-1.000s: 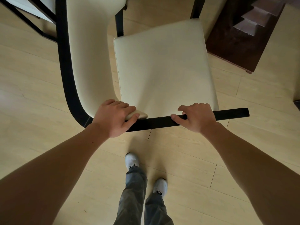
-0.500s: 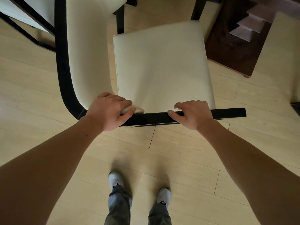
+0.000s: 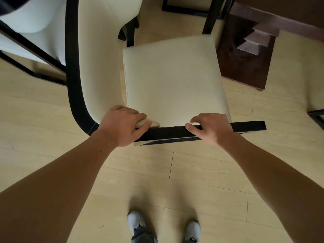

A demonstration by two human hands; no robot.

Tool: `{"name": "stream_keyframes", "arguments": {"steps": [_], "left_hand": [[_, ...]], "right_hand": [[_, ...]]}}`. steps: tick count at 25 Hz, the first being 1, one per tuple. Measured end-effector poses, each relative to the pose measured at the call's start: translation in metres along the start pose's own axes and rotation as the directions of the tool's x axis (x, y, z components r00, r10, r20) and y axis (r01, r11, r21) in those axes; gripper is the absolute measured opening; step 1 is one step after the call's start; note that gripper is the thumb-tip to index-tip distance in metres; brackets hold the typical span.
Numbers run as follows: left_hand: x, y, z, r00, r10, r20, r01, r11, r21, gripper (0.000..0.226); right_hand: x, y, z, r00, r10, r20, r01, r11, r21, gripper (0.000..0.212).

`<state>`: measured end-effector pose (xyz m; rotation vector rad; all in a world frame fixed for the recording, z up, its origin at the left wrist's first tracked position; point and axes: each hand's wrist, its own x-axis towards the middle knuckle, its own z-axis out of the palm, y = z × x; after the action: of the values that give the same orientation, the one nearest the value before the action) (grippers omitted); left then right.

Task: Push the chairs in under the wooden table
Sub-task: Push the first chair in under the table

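Note:
A chair with a cream seat (image 3: 171, 81) and a black frame stands in front of me, seen from above. My left hand (image 3: 122, 126) is closed over the left corner of its backrest, where the cream padding meets the black top rail (image 3: 168, 133). My right hand (image 3: 208, 128) holds the same rail further right, fingers over the top and thumb along the near side. The dark wooden table's stepped base (image 3: 245, 55) is on the floor beyond the seat's right front corner. The tabletop is out of frame.
A second cream chair with black legs (image 3: 31, 21) stands at the upper left, close beside this one. Part of a third cream chair (image 3: 298, 71) shows at the right edge. Pale wooden floorboards (image 3: 201, 172) and my two white shoes (image 3: 136, 220) lie below.
The chair has slid forward, away from my feet and toward the table base. Both hands stayed on the backrest, and more floor now shows between rail and shoes.

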<state>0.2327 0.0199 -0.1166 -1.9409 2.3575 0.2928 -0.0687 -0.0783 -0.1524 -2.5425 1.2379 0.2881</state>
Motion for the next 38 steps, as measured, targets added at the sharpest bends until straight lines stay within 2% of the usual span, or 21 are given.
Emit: {"name": "stream_keyframes", "arguments": {"steps": [9, 16, 38], "left_hand": [[0.045, -0.058, -0.015, 0.994, 0.095, -0.044, -0.094, 0.995, 0.023, 0.053], [0.081, -0.092, -0.025, 0.991, 0.127, -0.033, -0.125, 0.991, 0.056, 0.061], [0.198, -0.174, -0.056, 0.977, 0.207, 0.048, -0.210, 0.976, 0.063, 0.064]], "right_hand": [[0.051, -0.014, -0.012, 0.995, 0.055, -0.083, -0.051, 0.998, 0.042, 0.106], [0.090, -0.014, -0.020, 0.991, 0.072, -0.109, -0.067, 0.997, 0.043, 0.105], [0.199, 0.003, -0.060, 0.979, 0.183, -0.091, -0.173, 0.979, 0.104, 0.106]]}}
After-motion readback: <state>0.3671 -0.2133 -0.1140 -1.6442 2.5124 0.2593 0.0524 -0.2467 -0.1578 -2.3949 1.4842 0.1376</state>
